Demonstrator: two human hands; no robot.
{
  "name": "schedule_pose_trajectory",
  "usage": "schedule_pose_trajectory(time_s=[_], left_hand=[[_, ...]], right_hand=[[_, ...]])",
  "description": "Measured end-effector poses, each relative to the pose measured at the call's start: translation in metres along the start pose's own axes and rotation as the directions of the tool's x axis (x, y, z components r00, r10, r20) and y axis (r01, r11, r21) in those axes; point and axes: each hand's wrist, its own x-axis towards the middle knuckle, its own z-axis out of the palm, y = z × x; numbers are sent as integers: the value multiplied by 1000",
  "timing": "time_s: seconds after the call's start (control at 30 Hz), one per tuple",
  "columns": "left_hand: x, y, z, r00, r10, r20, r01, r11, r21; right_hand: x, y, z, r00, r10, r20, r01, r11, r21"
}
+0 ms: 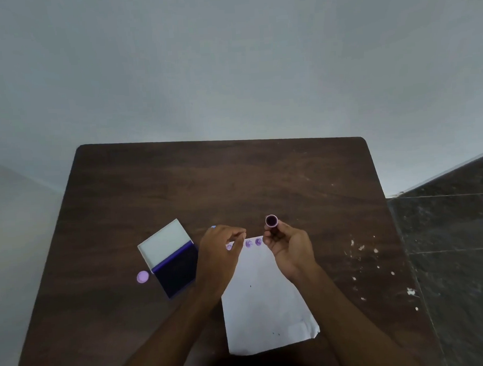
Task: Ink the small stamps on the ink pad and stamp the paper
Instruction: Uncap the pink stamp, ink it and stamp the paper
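Your right hand [290, 246] is raised over the far edge of the white paper [264, 302], its grip closed on a small round stamp [271, 221]. You have the stamp tilted so its dark, inked face points up toward you, probably so you can check how much ink it carries before pressing again.

Your left hand [221, 248] hovers over the paper's far left corner with fingers curled and pinched. Something small and pale blue shows just beyond its knuckles, but you cannot tell whether that grip actually holds anything.

A row of purple stamped marks [253, 242] runs along the paper's far edge, between your hands, so stamping is underway.

The ink pad [176, 268] lies open on the dark wooden table [234, 177], just left of your left hand, its lid folded back, within easy reach for re-inking. A round lilac cap [142, 277] sits just left of the pad.
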Motion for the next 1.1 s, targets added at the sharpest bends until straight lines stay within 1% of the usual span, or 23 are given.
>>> schedule_pose_trajectory(time_s=[0.17,0.2,0.27,0.3,0.4,0.47,0.57,0.73,0.83,0.93,1.03,1.1], left_hand=[[-20,-20,-32,998,-25,-61,27,999,32],[-25,-26,-35,996,-52,-74,55,998,44],[-36,-39,-44,977,-180,-110,188,980,61],[-41,-45,-49,966,-218,-139,229,971,69],[-52,-59,-65,948,-186,-257,215,973,90],[-59,-68,-80,930,-210,-302,246,965,86],[-69,-83,-97,910,-236,-341,281,956,87],[-75,-104,-117,897,-230,-379,283,955,92],[-78,-119,-123,886,-252,-390,301,951,70],[-79,-137,-124,878,-342,-336,375,926,37],[-79,-149,-123,882,-400,-249,439,889,130],[-78,-153,-121,885,-414,-214,451,876,170]], right_hand=[[-6,16,24,993,98,67,-97,995,-11],[-7,19,28,991,113,77,-112,993,-22],[-9,29,37,985,139,99,-133,989,-65],[-10,35,41,983,147,111,-138,987,-88],[-13,51,54,976,168,136,-143,974,-173],[-17,61,65,968,192,164,-153,963,-223],[-21,76,79,950,233,207,-179,951,-251],[-26,100,98,941,271,204,-219,944,-245],[-27,113,106,940,279,198,-225,940,-256],[-27,122,111,943,276,188,-219,936,-275],[-28,129,112,946,273,175,-215,932,-291],[-29,132,112,948,270,166,-213,931,-297]])
